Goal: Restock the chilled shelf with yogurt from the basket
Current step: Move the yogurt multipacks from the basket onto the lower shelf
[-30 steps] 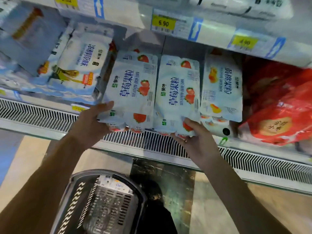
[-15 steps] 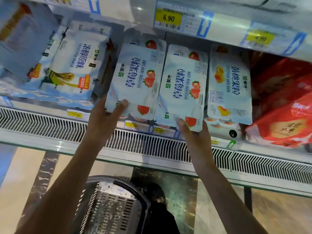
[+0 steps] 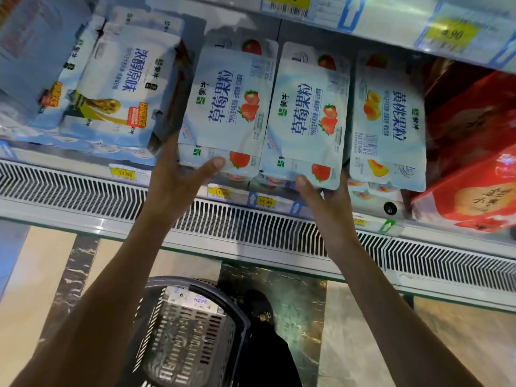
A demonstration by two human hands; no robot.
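Two white strawberry yogurt multipacks lie side by side, tilted, on the chilled shelf. My left hand (image 3: 178, 174) grips the near left corner of the left pack (image 3: 226, 107), thumb on its front edge. At the near edge of the right pack (image 3: 307, 118), my right hand (image 3: 329, 202) holds on with its thumb pressed on the front and fingers underneath. The grey basket (image 3: 240, 311) stands on the floor below, between my arms; a white pack (image 3: 192, 301) shows inside at its far end.
A yellow-peach yogurt pack (image 3: 391, 118) sits right of the strawberry packs, red packages (image 3: 474, 169) beyond it. Plain yogurt packs (image 3: 117, 88) are at the left. A slotted vent rail (image 3: 83, 191) with yellow price tags runs along the shelf front; an upper shelf edge (image 3: 391, 15) hangs overhead.
Both hands have pushed the two strawberry packs up and further back onto the shelf; the packs now rest deeper, and the hands stay at their near edges.
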